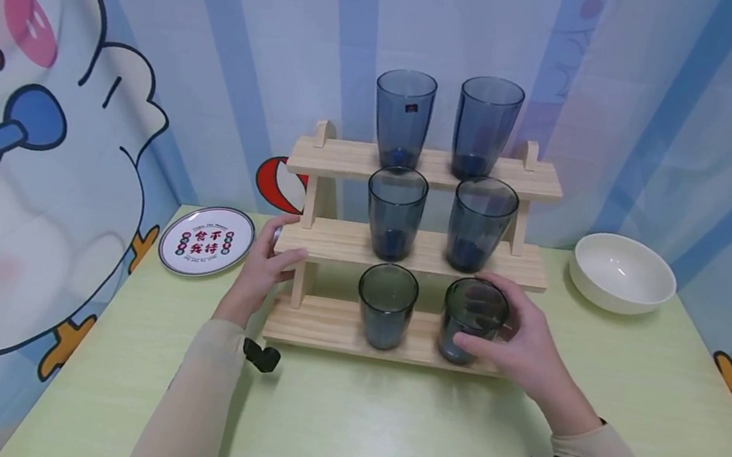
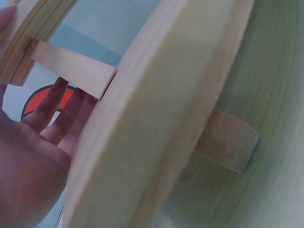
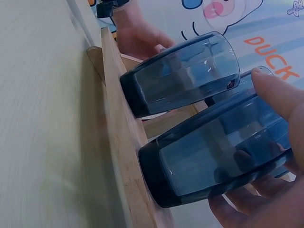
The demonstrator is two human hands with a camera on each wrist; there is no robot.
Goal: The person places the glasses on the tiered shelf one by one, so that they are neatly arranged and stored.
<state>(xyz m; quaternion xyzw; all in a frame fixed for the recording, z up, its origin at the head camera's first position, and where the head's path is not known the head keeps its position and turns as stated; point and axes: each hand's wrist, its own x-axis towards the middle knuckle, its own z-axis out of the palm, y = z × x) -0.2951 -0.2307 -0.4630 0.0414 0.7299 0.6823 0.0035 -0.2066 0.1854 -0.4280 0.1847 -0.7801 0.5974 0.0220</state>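
A three-tier wooden display rack point(image 1: 317, 323) stands on the table, with two tinted drinking glasses on each tier. My right hand point(image 1: 532, 346) holds the lower right glass point(image 3: 213, 152), thumb on the near side and fingers round the far side. That glass's base sits on the bottom tier. To its left stands another glass point(image 1: 385, 309) on the same tier. At the rack's left end, my left hand point(image 1: 254, 275) grips the middle tier, its thumb at the front edge and fingers point(image 2: 57, 111) behind. Above are the middle-tier glasses point(image 1: 395, 213) and the top-tier glasses point(image 1: 487, 128).
A white plate point(image 1: 206, 241) with red characters lies left of the rack. On the right, a white bowl point(image 1: 622, 276) is near the table's back edge. A printed cloth point(image 1: 258, 49) with cartoon ducks hangs behind the light green table point(image 1: 379, 433).
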